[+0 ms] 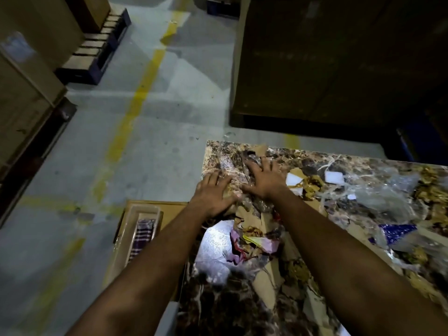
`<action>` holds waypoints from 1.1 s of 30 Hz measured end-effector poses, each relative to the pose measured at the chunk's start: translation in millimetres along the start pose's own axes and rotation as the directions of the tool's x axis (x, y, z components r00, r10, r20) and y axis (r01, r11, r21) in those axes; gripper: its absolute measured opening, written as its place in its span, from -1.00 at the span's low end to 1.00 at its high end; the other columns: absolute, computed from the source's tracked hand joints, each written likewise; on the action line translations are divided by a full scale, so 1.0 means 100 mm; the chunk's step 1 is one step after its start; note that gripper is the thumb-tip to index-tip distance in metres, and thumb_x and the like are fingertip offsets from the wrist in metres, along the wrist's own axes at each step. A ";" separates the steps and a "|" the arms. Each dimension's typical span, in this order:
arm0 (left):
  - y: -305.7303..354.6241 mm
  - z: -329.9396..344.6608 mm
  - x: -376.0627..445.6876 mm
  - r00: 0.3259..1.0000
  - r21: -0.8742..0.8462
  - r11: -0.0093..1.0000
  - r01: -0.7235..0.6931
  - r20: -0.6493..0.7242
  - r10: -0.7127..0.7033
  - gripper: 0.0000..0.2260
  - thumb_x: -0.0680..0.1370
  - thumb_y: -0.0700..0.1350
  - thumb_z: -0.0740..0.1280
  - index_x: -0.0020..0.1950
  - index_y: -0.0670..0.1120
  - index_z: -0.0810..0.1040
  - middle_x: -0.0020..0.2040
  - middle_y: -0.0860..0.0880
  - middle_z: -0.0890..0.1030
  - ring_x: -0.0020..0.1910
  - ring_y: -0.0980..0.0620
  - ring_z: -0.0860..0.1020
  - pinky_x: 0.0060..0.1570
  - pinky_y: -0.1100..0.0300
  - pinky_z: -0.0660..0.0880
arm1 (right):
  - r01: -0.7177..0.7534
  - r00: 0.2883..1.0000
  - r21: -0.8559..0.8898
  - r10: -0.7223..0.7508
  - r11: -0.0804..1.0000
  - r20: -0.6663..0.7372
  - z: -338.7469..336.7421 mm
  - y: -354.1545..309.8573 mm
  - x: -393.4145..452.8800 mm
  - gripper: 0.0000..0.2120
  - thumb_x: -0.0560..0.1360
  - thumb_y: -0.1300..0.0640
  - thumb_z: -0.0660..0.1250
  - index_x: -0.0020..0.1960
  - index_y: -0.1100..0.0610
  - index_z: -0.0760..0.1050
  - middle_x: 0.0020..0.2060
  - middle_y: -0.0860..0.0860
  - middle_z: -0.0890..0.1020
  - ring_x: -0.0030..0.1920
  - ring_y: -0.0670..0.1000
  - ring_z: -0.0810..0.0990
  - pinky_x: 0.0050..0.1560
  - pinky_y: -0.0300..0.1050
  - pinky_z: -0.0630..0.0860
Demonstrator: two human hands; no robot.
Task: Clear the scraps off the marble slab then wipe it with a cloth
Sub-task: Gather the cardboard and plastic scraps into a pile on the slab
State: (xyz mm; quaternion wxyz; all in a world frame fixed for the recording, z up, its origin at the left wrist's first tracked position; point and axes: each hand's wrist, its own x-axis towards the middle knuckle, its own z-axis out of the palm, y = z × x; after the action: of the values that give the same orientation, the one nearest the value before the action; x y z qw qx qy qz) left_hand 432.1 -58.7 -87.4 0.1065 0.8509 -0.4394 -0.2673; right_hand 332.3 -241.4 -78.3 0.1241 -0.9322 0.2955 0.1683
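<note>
— Which step?
— Clearing. Left hand (213, 192) and right hand (265, 179) press flat, fingers spread, on plastic scraps (232, 166) at the marble slab's (363, 163) eleven-o'clock corner.
— Next?
— Probably sweeping them toward the box (143, 212) at nine o'clock, holding the cloth (143, 236).

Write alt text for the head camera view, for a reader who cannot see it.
Both hands, left and right, lie flat with spread fingers on clear plastic scraps at the far left corner of a cluttered marble slab. Beside the slab, a cardboard box holds a checked cloth.
</note>
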 end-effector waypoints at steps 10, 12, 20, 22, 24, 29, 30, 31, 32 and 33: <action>0.36 0.55 -0.22 0.913 -0.092 0.986 -0.137 -0.397 0.090 -0.65 0.50 -0.07 0.45 0.22 -0.19 0.54 0.17 -0.16 0.56 0.22 -0.19 0.47 0.20 0.08 0.38 | 0.160 0.909 0.135 -0.092 0.978 -0.407 0.38 0.04 -0.33 -0.83 0.53 0.08 0.36 0.11 0.03 0.54 0.05 0.04 0.62 0.08 0.18 0.51 -0.06 0.05 0.44; 0.41 0.57 -0.26 0.902 -0.223 0.965 -0.137 -0.431 0.029 -0.74 0.44 -0.14 0.46 0.09 -0.17 0.55 0.03 -0.13 0.56 0.06 -0.16 0.50 -0.03 0.13 0.36 | 0.228 0.893 0.247 -0.101 0.942 -0.438 0.31 0.07 -0.37 -0.88 0.47 0.19 0.40 0.00 0.07 0.55 -0.10 0.03 0.64 -0.05 0.16 0.54 -0.15 -0.01 0.41; 1.05 0.17 -0.63 0.760 -0.382 0.820 -0.426 -0.643 0.095 -0.85 0.39 -0.15 0.46 -0.06 -0.10 0.62 -0.09 0.02 0.64 -0.08 0.06 0.60 -0.06 0.09 0.57 | 0.374 0.756 0.354 -0.060 0.857 -0.652 -0.32 0.46 -1.12 -0.85 0.39 0.26 0.51 -0.07 0.11 0.63 -0.21 -0.12 0.56 -0.23 -0.04 0.55 -0.20 -0.17 0.49; 1.31 0.11 -0.77 0.720 -0.381 0.796 -0.471 -0.687 0.098 -0.84 0.37 -0.19 0.47 -0.07 -0.11 0.62 -0.07 0.01 0.62 -0.05 0.10 0.59 -0.04 0.16 0.55 | 0.377 0.721 0.335 -0.047 0.863 -0.692 -0.50 0.68 -1.44 -0.86 0.35 0.25 0.49 -0.10 0.13 0.64 -0.25 -0.13 0.53 -0.24 0.01 0.54 -0.23 -0.17 0.45; 1.63 0.07 -0.91 0.685 -0.368 0.767 -0.525 -0.718 0.125 -0.83 0.35 -0.23 0.49 -0.08 -0.14 0.63 0.02 -0.04 0.57 0.07 0.11 0.55 0.04 0.30 0.48 | 0.381 0.701 0.320 -0.046 0.867 -0.711 -0.64 0.96 -1.77 -0.87 0.33 0.19 0.45 -0.12 0.14 0.64 -0.29 -0.07 0.56 -0.27 0.04 0.55 -0.24 -0.15 0.46; 2.45 0.28 -1.13 0.653 -0.356 0.704 -0.614 -0.730 0.200 -0.85 0.39 -0.25 0.51 -0.10 -0.14 0.61 -0.01 -0.03 0.60 0.06 0.14 0.57 0.05 0.27 0.47 | 0.291 0.810 0.306 -0.063 0.907 -0.583 -0.67 1.85 -2.49 -0.84 0.40 -0.01 0.39 -0.12 0.06 0.61 -0.26 -0.06 0.60 -0.24 -0.02 0.55 -0.22 -0.12 0.51; 2.60 0.38 -1.15 0.674 -0.386 0.696 -0.605 -0.713 0.191 -0.85 0.40 -0.23 0.50 -0.09 -0.12 0.60 -0.06 0.02 0.60 0.01 0.21 0.56 0.00 0.30 0.46 | 0.259 0.832 0.303 -0.053 0.917 -0.552 -0.65 2.03 -2.62 -0.82 0.38 -0.05 0.34 -0.14 0.04 0.59 -0.27 -0.07 0.59 -0.24 -0.02 0.54 -0.23 -0.13 0.49; 2.70 0.48 -1.15 0.707 -0.423 0.696 -0.580 -0.687 0.171 -0.86 0.41 -0.21 0.49 -0.09 -0.09 0.59 -0.09 0.08 0.60 -0.04 0.28 0.55 -0.04 0.35 0.44 | 0.232 0.856 0.300 -0.047 0.925 -0.515 -0.61 2.17 -2.71 -0.81 0.37 -0.07 0.31 -0.16 0.02 0.57 -0.29 -0.08 0.58 -0.24 -0.02 0.54 -0.24 -0.14 0.46; 2.83 0.60 -1.14 0.742 -0.457 0.698 -0.551 -0.651 0.160 -0.87 0.42 -0.18 0.48 -0.09 -0.06 0.59 -0.12 0.11 0.59 -0.07 0.31 0.54 -0.07 0.38 0.42 | 0.210 0.877 0.302 -0.042 0.930 -0.479 -0.56 2.31 -2.81 -0.83 0.36 -0.08 0.30 -0.18 0.01 0.54 -0.30 -0.08 0.56 -0.25 -0.02 0.53 -0.25 -0.14 0.42; 2.96 0.73 -1.13 0.775 -0.481 0.704 -0.522 -0.612 0.157 -0.87 0.44 -0.15 0.48 -0.09 -0.02 0.58 -0.12 0.14 0.59 -0.08 0.33 0.53 -0.08 0.41 0.41 | 0.196 0.892 0.301 -0.042 0.933 -0.451 -0.47 2.45 -2.88 -0.85 0.36 -0.08 0.29 -0.20 -0.01 0.50 -0.31 -0.08 0.53 -0.25 0.00 0.51 -0.26 -0.13 0.37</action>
State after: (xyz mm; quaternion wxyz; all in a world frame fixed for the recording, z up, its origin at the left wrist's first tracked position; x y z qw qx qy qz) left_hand 134.7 -138.9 15.2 0.5493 0.7032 -0.4329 -0.1280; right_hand -23.0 -304.9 43.7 0.2231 -0.9271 0.2819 -0.1064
